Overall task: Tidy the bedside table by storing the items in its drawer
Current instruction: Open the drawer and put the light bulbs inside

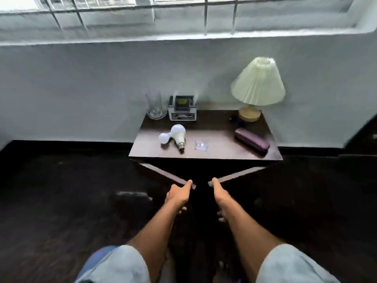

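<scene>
Both hands, left hand [179, 194] and right hand [219, 193], have fingers closed on the two open doors [163, 172] under the counter [214, 137], where fragile light bulbs [175, 135] lie, best lifted by the base.

The drawer [201, 176] interior is lost in darkness. The small clear packet [201, 145] — contents unreadable. The box [182, 110] label is blurred.
</scene>
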